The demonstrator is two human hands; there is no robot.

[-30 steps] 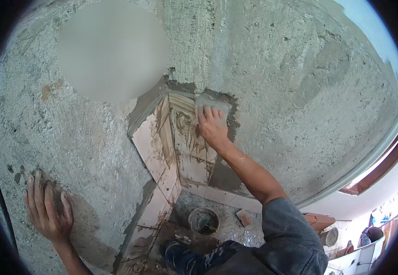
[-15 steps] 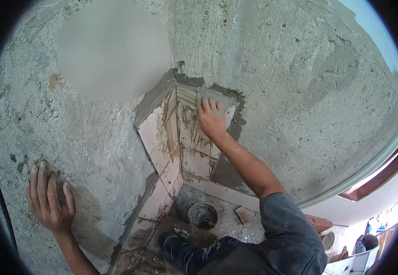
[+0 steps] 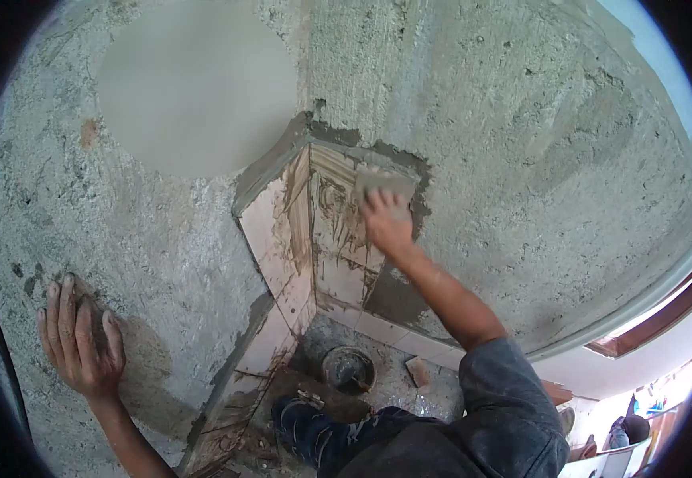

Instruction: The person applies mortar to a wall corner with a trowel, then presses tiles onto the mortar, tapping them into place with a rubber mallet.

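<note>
My right hand (image 3: 388, 223) presses a flat, grey, sponge-like pad (image 3: 382, 185) against the upper wall tiles (image 3: 338, 227) just right of the corner; the hand is a little blurred. Brown smears and streaks of wet cement mark these tiles and the ones left of the corner (image 3: 270, 219). At the left, my left hand (image 3: 83, 342) lies with fingers stretched out against the rough cement wall (image 3: 178, 303), holding nothing.
Below stands a round bucket (image 3: 349, 370) with dark contents, on the dirty floor. Beside it lies a broken tile piece (image 3: 418, 371). Wet mortar (image 3: 398, 299) edges the tiles. A window frame (image 3: 649, 315) and a person's dark clothing or bag-like item (image 3: 633, 429) appear far right.
My right hand and the pad have moved slightly right and down over the tiles. My left hand stays on the wall, with the view shifted a little.
</note>
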